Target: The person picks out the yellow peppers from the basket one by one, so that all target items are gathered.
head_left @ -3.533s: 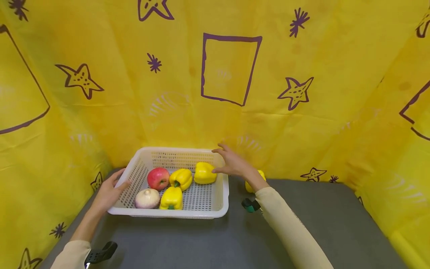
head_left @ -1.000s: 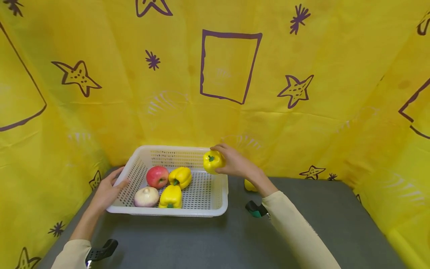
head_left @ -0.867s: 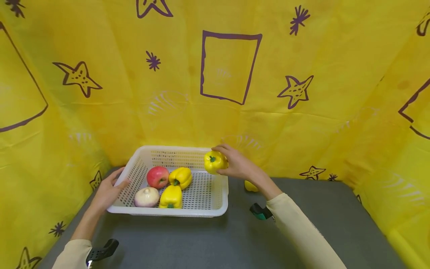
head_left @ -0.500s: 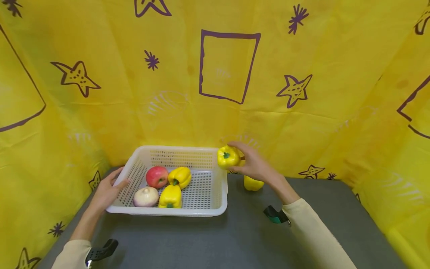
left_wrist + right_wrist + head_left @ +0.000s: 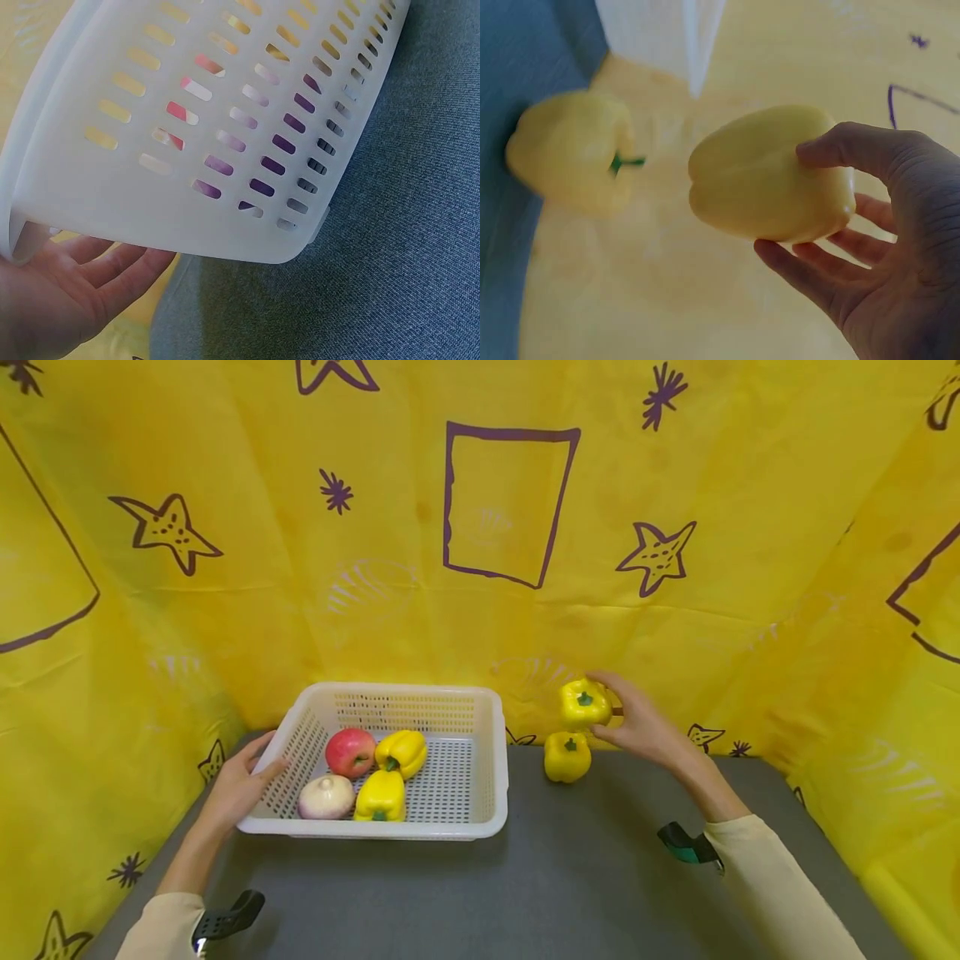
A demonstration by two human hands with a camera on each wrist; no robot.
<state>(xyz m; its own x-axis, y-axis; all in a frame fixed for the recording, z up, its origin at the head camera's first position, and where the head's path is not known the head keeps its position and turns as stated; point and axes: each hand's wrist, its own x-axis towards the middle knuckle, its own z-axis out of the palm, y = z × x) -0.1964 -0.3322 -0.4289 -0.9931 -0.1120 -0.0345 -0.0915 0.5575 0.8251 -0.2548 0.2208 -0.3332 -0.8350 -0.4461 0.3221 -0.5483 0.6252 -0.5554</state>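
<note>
My right hand (image 5: 637,718) holds a yellow bell pepper (image 5: 585,702) in the air, to the right of the white basket (image 5: 390,831). In the right wrist view the thumb lies on one side of this pepper (image 5: 765,176) and the fingers on the other. Below it on the table stands another yellow bell pepper (image 5: 567,758), stem up and apart from the held one. My left hand (image 5: 240,785) grips the basket's left rim, thumb over the edge and fingers outside. Inside the basket are a red apple (image 5: 350,753), a white and purple turnip-like vegetable (image 5: 327,798) and two yellow peppers (image 5: 380,796).
The dark grey table (image 5: 465,893) runs back to a yellow cloth (image 5: 360,635) printed with stars, which hangs behind and along both sides. The basket stands near the cloth, left of centre. Dark straps with cameras are on both wrists.
My right hand took hold of the yellow pepper at the basket's right end, lifted it over the rim and carried it right, above the pepper on the table. The left hand stayed on the basket.
</note>
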